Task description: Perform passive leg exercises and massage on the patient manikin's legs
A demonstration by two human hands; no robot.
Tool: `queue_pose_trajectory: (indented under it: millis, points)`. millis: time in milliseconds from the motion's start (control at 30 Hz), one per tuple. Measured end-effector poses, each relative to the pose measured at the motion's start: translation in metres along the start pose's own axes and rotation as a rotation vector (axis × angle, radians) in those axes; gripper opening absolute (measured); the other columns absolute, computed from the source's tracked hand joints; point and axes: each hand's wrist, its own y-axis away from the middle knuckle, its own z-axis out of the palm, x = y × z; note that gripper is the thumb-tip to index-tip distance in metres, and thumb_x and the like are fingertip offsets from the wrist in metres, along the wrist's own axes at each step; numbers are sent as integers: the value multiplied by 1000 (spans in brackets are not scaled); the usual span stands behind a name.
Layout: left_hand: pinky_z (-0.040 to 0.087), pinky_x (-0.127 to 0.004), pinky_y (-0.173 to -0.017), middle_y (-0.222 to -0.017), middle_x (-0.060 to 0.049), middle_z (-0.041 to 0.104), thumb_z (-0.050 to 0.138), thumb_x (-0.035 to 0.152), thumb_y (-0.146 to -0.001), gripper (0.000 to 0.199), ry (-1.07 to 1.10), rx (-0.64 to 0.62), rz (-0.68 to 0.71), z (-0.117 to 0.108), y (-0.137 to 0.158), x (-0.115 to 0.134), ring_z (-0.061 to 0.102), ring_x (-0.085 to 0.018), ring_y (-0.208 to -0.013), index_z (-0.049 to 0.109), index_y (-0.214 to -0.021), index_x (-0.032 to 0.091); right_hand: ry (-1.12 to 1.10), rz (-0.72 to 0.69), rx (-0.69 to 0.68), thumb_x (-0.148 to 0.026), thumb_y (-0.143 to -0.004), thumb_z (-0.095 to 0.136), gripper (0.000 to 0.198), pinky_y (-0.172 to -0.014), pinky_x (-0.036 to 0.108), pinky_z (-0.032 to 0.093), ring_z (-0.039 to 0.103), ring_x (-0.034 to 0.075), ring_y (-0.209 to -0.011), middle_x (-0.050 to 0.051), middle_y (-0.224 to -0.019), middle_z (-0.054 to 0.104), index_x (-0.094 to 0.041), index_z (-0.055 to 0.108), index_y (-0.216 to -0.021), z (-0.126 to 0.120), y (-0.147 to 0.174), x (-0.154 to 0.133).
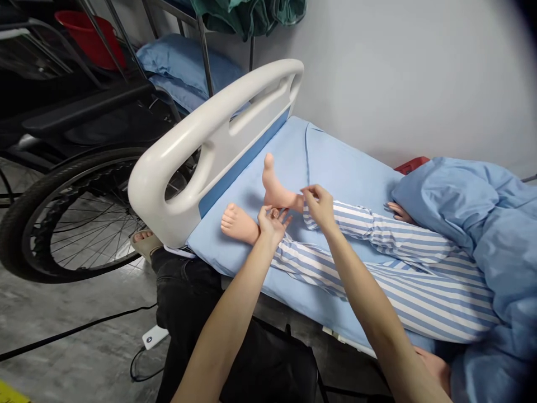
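A manikin in blue-and-white striped trousers (403,285) lies on the bed. Its far foot (277,190) points toes up, and its near foot (239,224) leans outward. My left hand (273,224) is palm up with fingers spread, just below the far heel and ankle and above the near ankle; I cannot tell whether it bears the far leg's weight. At the far ankle, my right hand (321,207) pinches the trouser cuff (309,215) between thumb and fingers. The manikin's hand (399,212) shows from under the blue quilt (457,196).
A white footboard (218,112) closes the bed's left end. Beyond it stands a wheelchair (84,123) with a red bucket (92,42) behind. Blue pillows (184,61) lie at the back. A white device (155,337) and black cables are on the floor.
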Motion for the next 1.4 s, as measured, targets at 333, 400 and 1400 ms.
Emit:
queue_pose_trajectory:
  millis: [333,400,1400]
  points:
    - [48,-33,-71,-58,-1,47,54,28,-69,31,-23,-39,37,-2,2,-1,67,-27,-91,27,-57,22,-281,817,-607,-28,-82,67,21,-81,28,57,70,17,-89,11,-101,74,-12,70,-95,-118,88,106]
    - [48,-32,-71,-60,-2,50,55,28,-69,30,-20,-30,43,-2,2,-1,68,-28,-94,28,-58,22,-413,941,-354,-23,-87,60,16,-81,30,59,72,18,-87,14,-100,73,-12,67,-96,-133,93,131]
    - [48,-31,-66,-84,-5,65,54,29,-70,16,-106,-66,116,-1,6,0,66,-20,-75,53,-83,21,-1215,885,581,-22,-64,46,27,-70,38,63,69,18,-84,3,-85,67,-21,54,-90,-210,98,194]
